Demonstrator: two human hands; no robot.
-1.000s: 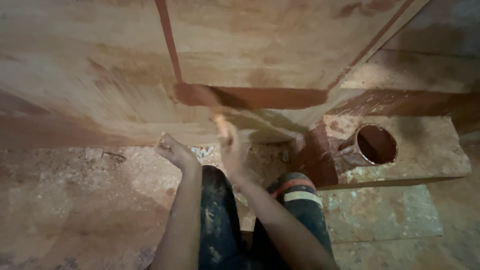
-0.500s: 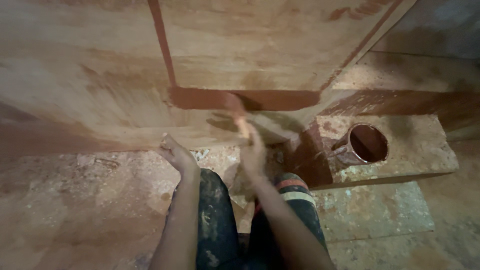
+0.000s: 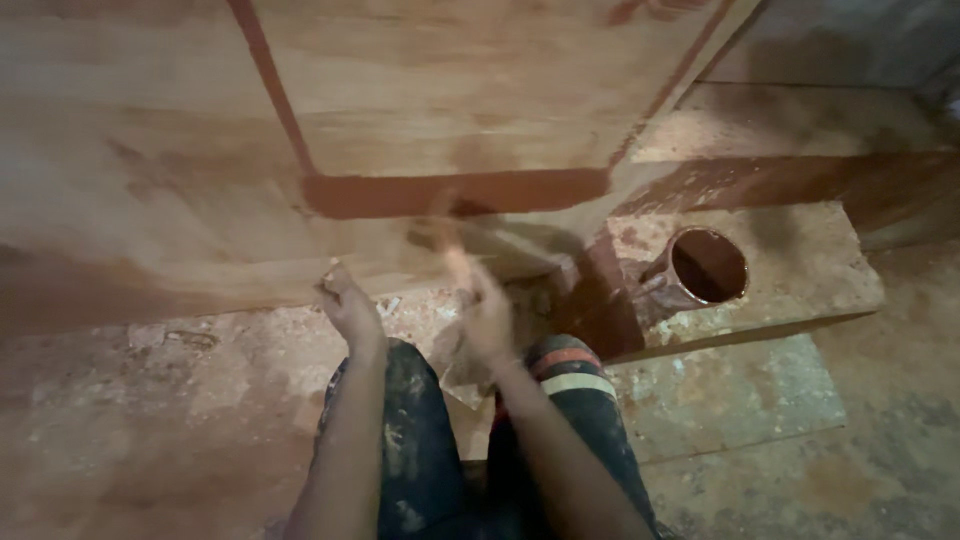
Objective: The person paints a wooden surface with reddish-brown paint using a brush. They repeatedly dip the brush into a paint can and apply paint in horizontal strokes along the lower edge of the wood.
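Nearest to me are two knees in dark, paint-flecked trousers [image 3: 420, 440], one cuff showing red and pale stripes. Two bare forearms reach forward from them.

The left hand [image 3: 350, 305] rests at the lower edge of the big wooden panel [image 3: 150, 180], fingers curled together against that edge and holding nothing that I can see.

The right hand [image 3: 485, 310] is blurred with motion. It seems closed around a brush [image 3: 450, 245], but the smear hides the fingers, so I cannot tell how firm the grip is. The brush tip sits just under the reddish-brown painted band [image 3: 460, 192] that runs across the panel.

My reading is that the staining of the panel's lower rail is under way. The next stroke would want the bristles kept along that band, with the left hand steadying the wood.

Farther right, one round tin of brown stain [image 3: 705, 268] stands on a paint-spattered wooden block [image 3: 800, 275], near its middle.

By my count: one panel, one brush, one tin, one block, two hands.
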